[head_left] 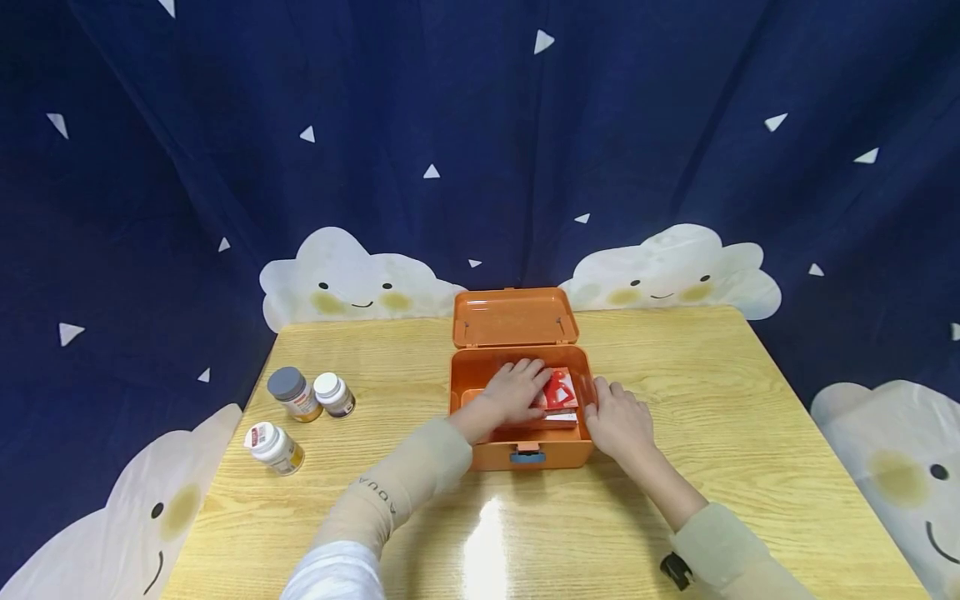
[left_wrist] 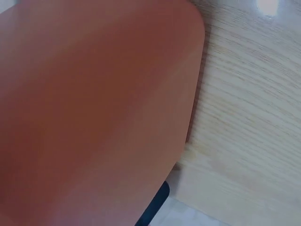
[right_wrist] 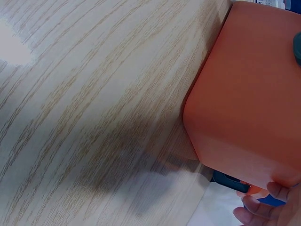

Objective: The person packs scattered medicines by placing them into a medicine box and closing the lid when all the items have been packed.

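Note:
An orange lidded box (head_left: 491,456) stands on the table with its lid (head_left: 517,319) tipped back. Inside lie a red-and-white packet (head_left: 561,390) and a flat carton with a white edge (head_left: 561,419). My left hand (head_left: 517,392) reaches into the box over its front left, fingers spread at the packet's left side and thumb lower down. Against the right wall rests my right hand (head_left: 618,421), its fingertips at the rim. The right wrist view shows its loosely bent fingers (right_wrist: 256,209) beside the box. The left wrist view shows mostly the box's orange wall (left_wrist: 103,113).
At the table's left stand a grey-capped bottle (head_left: 295,393), a small white-capped bottle (head_left: 334,395) and a white bottle with a yellow label (head_left: 274,448). A blue latch (head_left: 527,457) sits on the box front. A dark blue curtain (head_left: 480,125) hangs behind the table.

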Demonstrator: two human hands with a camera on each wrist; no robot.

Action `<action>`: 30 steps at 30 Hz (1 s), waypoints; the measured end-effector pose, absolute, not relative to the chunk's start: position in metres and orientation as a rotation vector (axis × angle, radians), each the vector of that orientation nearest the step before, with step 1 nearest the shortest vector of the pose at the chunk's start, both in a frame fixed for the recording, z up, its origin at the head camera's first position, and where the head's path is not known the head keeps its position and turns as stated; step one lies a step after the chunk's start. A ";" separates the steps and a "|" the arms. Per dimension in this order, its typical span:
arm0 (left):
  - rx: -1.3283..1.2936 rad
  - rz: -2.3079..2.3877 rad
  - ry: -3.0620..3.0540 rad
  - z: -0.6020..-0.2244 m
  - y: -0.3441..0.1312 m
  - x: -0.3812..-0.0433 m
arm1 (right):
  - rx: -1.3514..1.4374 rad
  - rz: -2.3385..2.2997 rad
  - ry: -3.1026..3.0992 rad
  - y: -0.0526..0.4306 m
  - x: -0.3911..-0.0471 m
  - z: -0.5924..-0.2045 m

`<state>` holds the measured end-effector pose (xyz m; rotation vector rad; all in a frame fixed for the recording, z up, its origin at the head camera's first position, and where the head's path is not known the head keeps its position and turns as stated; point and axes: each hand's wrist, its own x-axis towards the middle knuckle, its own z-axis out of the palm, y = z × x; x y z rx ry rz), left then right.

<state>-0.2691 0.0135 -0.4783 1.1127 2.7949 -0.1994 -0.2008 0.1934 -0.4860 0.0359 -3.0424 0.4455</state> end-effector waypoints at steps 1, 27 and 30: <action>1.117 -0.188 2.794 -0.476 0.012 -0.268 | 0.037 0.445 -3.041 0.193 -0.201 -0.486; 1.085 0.278 3.240 -0.452 -0.061 -0.251 | -0.010 0.404 -3.054 0.192 -0.198 -0.484; 1.085 0.397 3.317 -0.453 -0.072 -0.250 | -0.011 0.406 -3.055 0.191 -0.198 -0.484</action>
